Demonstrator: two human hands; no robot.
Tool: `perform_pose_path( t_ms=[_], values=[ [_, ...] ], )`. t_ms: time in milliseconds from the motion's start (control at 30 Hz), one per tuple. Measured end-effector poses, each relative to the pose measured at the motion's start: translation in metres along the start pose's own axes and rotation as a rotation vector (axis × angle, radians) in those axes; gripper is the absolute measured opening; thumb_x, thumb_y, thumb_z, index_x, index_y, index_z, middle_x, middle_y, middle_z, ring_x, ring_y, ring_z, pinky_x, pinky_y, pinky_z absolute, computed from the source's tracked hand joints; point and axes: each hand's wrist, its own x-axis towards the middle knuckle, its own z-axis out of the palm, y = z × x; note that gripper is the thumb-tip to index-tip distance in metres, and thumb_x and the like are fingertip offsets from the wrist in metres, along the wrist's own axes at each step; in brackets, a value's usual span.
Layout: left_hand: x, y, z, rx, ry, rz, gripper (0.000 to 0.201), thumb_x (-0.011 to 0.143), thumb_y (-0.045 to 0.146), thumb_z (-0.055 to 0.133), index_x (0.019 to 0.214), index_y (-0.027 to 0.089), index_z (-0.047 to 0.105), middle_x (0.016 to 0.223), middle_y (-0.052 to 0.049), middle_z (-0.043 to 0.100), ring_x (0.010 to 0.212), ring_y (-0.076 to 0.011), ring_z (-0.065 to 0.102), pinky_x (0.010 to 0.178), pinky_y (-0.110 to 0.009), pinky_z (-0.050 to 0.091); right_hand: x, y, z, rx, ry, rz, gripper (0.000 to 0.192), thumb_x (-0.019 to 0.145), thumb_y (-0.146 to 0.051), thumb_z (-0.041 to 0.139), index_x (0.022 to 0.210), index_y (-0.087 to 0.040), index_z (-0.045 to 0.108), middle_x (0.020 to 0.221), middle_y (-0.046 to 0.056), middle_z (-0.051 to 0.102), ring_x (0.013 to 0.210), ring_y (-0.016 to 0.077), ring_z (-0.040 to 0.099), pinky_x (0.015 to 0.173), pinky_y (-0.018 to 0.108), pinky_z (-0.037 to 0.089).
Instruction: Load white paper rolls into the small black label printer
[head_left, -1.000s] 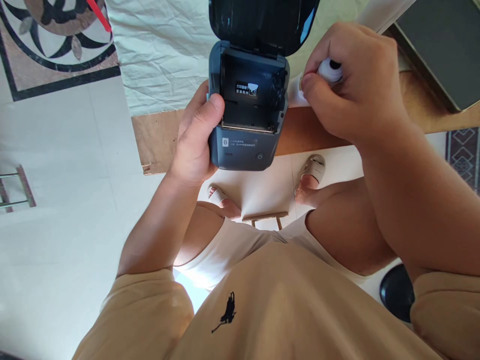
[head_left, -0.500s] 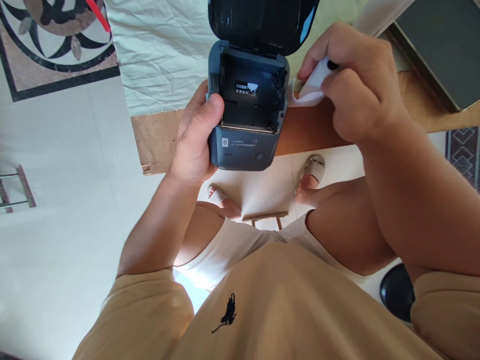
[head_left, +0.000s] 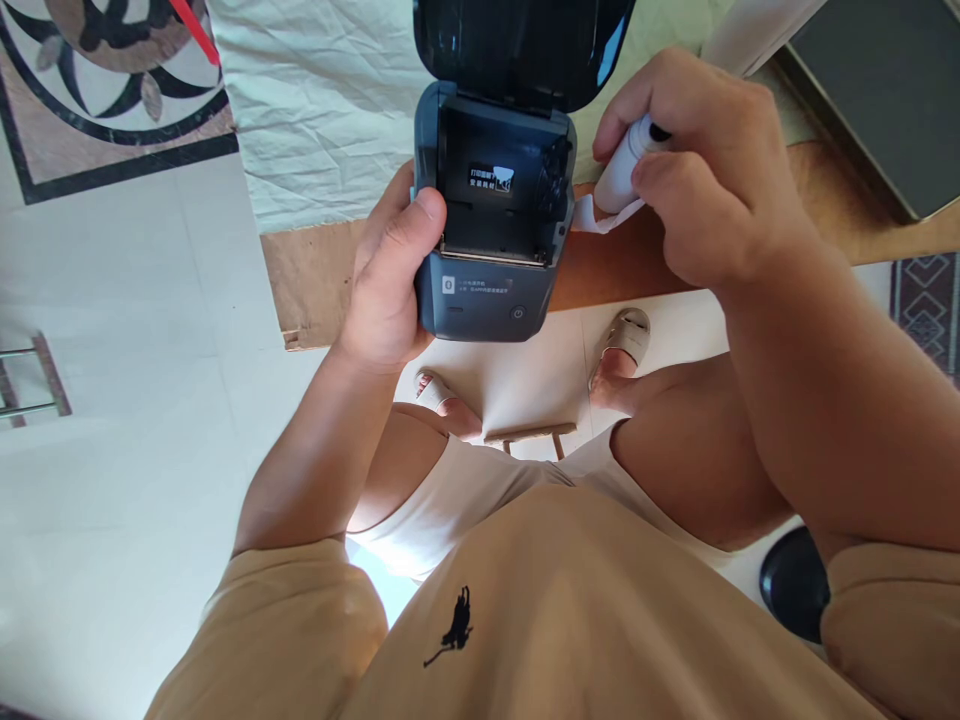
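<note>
A dark blue portable label printer (head_left: 480, 290) is gripped along its left side by my left hand (head_left: 394, 265), the thumb lying on its front edge. Its black lid (head_left: 517, 50) stands raised, and the paper bay (head_left: 491, 215) shows a small printed sticker but no roll inside. Just right of the printer, my right hand (head_left: 712, 170) pinches a white paper roll (head_left: 621, 180) with a dark core end. From the roll a loose strip of paper (head_left: 595, 216) curls toward the printer's right side. Whether the strip touches the printer I cannot tell.
Below my hands is a wooden table edge (head_left: 311, 280) with a pale green cloth (head_left: 300, 120) over it. A dark tray-like panel (head_left: 885, 100) lies at the upper right, beside a white rolled item (head_left: 754, 35). A small stool (head_left: 529, 435) stands on the floor.
The white roll has tilted more upright in my right hand, and its loose strip has shifted slightly lower. My left hand and the printer have barely moved.
</note>
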Motion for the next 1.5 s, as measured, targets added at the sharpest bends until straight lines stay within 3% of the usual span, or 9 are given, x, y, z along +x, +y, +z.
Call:
perform_pose_path(
  t_ms=[333, 500, 633, 800, 900, 1100, 1333, 1433, 1500],
  values=[
    [-0.001, 0.001, 0.001, 0.024, 0.009, -0.017, 0.023, 0.076, 0.040, 0.039, 0.089, 0.035, 0.057, 0.082, -0.001, 0.067, 0.090, -0.0259, 0.063, 0.059, -0.038, 0.046, -0.001, 0.000, 0.001, -0.006, 0.007, 0.049, 0.031, 0.063, -0.008, 0.039, 0.084, -0.026, 0.054, 0.077, -0.002, 0.056, 0.067, 0.0081, 0.047, 0.060, 0.026, 0.034],
    [-0.001, -0.001, 0.000, 0.036, -0.044, 0.030, 0.024, 0.078, 0.040, 0.037, 0.093, 0.037, 0.055, 0.082, 0.001, 0.067, 0.093, -0.0256, 0.063, 0.062, -0.039, 0.046, 0.001, 0.004, 0.002, -0.140, 0.012, 0.031, 0.027, 0.066, -0.014, 0.048, 0.089, -0.026, 0.054, 0.082, 0.001, 0.052, 0.079, 0.0112, 0.046, 0.073, 0.029, 0.037],
    [-0.001, 0.000, 0.000, 0.059, -0.005, 0.002, 0.027, 0.076, 0.044, 0.037, 0.094, 0.035, 0.056, 0.080, -0.001, 0.068, 0.090, -0.0261, 0.064, 0.061, -0.039, 0.046, 0.001, 0.006, 0.002, -0.237, 0.036, 0.015, 0.024, 0.071, -0.024, 0.052, 0.094, -0.025, 0.056, 0.091, 0.005, 0.044, 0.095, 0.0133, 0.045, 0.085, 0.031, 0.040],
    [-0.001, 0.001, 0.002, 0.020, 0.013, -0.011, 0.021, 0.075, 0.042, 0.041, 0.087, 0.033, 0.056, 0.080, 0.000, 0.067, 0.090, -0.0258, 0.064, 0.062, -0.038, 0.047, 0.001, 0.007, 0.003, -0.255, 0.077, 0.040, 0.021, 0.076, -0.026, 0.046, 0.093, -0.024, 0.058, 0.088, 0.005, 0.043, 0.094, 0.0127, 0.045, 0.085, 0.032, 0.041],
    [-0.001, 0.001, 0.003, 0.036, 0.047, -0.026, 0.023, 0.074, 0.044, 0.041, 0.088, 0.033, 0.057, 0.083, -0.001, 0.067, 0.092, -0.0264, 0.064, 0.060, -0.038, 0.047, 0.001, 0.007, 0.003, -0.203, 0.106, 0.056, 0.028, 0.071, -0.024, 0.053, 0.098, -0.023, 0.056, 0.089, 0.002, 0.044, 0.092, 0.0113, 0.045, 0.087, 0.032, 0.039],
    [-0.002, 0.000, 0.000, 0.070, 0.017, -0.031, 0.028, 0.075, 0.046, 0.039, 0.095, 0.035, 0.056, 0.077, -0.001, 0.067, 0.089, -0.0269, 0.064, 0.060, -0.039, 0.047, 0.001, 0.002, 0.000, 0.056, 0.099, 0.109, 0.043, 0.065, -0.011, 0.051, 0.106, -0.026, 0.050, 0.086, -0.002, 0.049, 0.069, 0.0029, 0.043, 0.058, 0.019, 0.034],
    [-0.001, 0.001, 0.001, 0.057, 0.033, -0.051, 0.025, 0.073, 0.044, 0.040, 0.091, 0.036, 0.056, 0.071, 0.000, 0.067, 0.088, -0.0279, 0.064, 0.061, -0.041, 0.046, 0.000, -0.008, -0.001, 0.031, 0.050, 0.194, 0.035, 0.066, -0.004, 0.046, 0.094, -0.021, 0.058, 0.077, -0.004, 0.051, 0.067, 0.0007, 0.047, 0.063, 0.019, 0.037],
    [0.000, 0.002, 0.002, 0.006, 0.049, -0.034, 0.020, 0.073, 0.041, 0.043, 0.085, 0.035, 0.057, 0.080, 0.000, 0.068, 0.094, -0.0273, 0.063, 0.062, -0.039, 0.047, 0.001, -0.008, -0.002, -0.061, 0.093, 0.220, 0.028, 0.068, -0.015, 0.054, 0.093, -0.025, 0.062, 0.090, -0.001, 0.049, 0.087, 0.0049, 0.048, 0.078, 0.024, 0.041],
    [0.000, 0.003, 0.003, -0.012, 0.041, -0.019, 0.019, 0.073, 0.039, 0.044, 0.084, 0.035, 0.058, 0.084, 0.001, 0.067, 0.098, -0.0272, 0.061, 0.063, -0.040, 0.047, 0.002, -0.006, -0.003, -0.103, 0.128, 0.245, 0.022, 0.069, -0.025, 0.058, 0.090, -0.028, 0.064, 0.088, 0.000, 0.047, 0.097, 0.0085, 0.046, 0.088, 0.028, 0.039]
  ],
)
